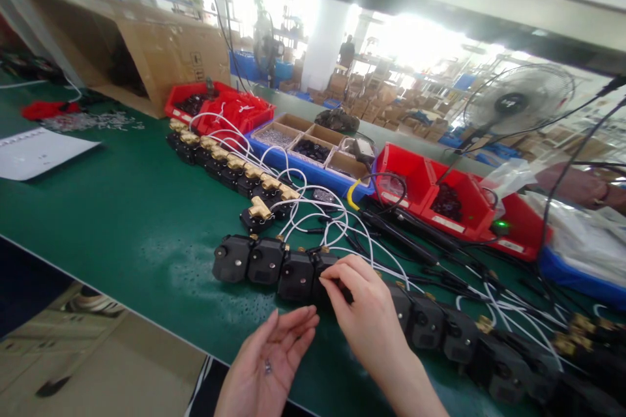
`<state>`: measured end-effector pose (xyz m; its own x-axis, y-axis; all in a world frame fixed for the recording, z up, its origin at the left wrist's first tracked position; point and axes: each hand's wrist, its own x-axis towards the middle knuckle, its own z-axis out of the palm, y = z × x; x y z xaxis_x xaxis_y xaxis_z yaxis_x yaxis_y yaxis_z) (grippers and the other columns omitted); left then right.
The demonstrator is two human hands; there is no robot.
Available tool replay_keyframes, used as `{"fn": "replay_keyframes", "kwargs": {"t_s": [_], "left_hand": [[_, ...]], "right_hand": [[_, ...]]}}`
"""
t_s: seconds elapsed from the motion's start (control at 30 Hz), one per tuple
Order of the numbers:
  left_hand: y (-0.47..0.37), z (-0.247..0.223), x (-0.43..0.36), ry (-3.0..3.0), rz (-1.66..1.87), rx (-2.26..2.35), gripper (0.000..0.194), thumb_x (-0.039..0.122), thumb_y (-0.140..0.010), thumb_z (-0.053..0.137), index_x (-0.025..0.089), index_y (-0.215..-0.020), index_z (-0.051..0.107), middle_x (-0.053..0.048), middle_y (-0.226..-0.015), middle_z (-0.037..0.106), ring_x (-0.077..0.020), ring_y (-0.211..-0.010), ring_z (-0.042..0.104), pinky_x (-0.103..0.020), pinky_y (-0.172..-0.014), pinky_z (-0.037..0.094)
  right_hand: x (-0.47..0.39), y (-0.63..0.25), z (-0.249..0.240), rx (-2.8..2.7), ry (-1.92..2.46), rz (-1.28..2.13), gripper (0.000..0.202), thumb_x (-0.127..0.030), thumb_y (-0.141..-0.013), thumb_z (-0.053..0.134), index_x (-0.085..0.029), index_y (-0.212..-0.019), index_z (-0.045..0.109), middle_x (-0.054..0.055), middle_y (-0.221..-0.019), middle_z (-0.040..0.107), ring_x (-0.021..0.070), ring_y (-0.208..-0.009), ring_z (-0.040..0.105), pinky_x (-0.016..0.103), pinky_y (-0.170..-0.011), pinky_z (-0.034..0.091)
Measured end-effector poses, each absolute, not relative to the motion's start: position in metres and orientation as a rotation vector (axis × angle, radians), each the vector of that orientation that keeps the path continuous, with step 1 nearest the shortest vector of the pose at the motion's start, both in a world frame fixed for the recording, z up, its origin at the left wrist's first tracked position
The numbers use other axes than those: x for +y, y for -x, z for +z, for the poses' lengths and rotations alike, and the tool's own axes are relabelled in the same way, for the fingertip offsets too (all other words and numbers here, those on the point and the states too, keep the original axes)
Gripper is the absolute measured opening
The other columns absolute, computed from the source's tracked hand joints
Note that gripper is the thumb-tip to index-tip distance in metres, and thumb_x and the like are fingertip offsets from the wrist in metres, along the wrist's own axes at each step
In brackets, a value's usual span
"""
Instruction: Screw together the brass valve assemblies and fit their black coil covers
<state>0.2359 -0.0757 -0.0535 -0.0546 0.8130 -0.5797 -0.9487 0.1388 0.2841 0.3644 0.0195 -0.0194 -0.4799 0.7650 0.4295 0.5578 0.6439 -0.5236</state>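
My left hand (274, 358) is cupped palm up at the table's front edge, holding a few small metal screws (267, 367) in its palm. My right hand (364, 309) pinches thumb and forefinger together against the face of a black valve-like housing (325, 265); whatever is between the fingertips is too small to make out. That housing belongs to a row of several alike, partly covered by my right hand. To its left stand a neighbouring housing (296, 273) and an end housing (232, 259), each with a silvery screw head. White cables run from behind the row.
Behind lies a second row of housings with brass tee fittings (235, 161). Further back are a blue tray (313, 171) of small parts and red bins (405, 176). Black rods (398, 234) and tangled cables lie right. A cardboard box (180, 55) stands far left; another person's arm (581, 186) reaches in at right.
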Motion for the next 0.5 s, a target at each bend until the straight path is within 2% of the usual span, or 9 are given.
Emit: {"fn": "replay_keyframes", "kwargs": {"t_s": [0.33, 0.5], "left_hand": [[-0.238, -0.053, -0.076, 0.251, 1.433, 0.749, 0.033, 0.014, -0.096, 0.049, 0.001, -0.087, 0.078, -0.023, -0.106, 0.074, -0.0262, -0.098, 0.073, -0.033, -0.092, 0.058], [-0.240, -0.059, -0.076, 0.208, 1.427, 0.639, 0.031, 0.022, -0.096, 0.053, 0.005, -0.091, 0.078, -0.017, -0.106, 0.075, -0.0242, -0.102, 0.071, -0.033, -0.098, 0.053]], "right_hand": [[0.031, -0.362, -0.006, -2.166, 1.144, 0.477, 0.019, -0.002, -0.082, 0.065, -0.015, -0.072, 0.055, -0.001, -0.076, 0.054, 0.0106, -0.070, 0.051, 0.021, -0.061, 0.040], [0.001, -0.371, 0.006, -2.220, 0.868, 0.552, 0.011, -0.011, -0.091, 0.059, -0.020, -0.092, 0.066, 0.000, -0.090, 0.063, 0.0088, -0.080, 0.061, 0.016, -0.068, 0.051]]}}
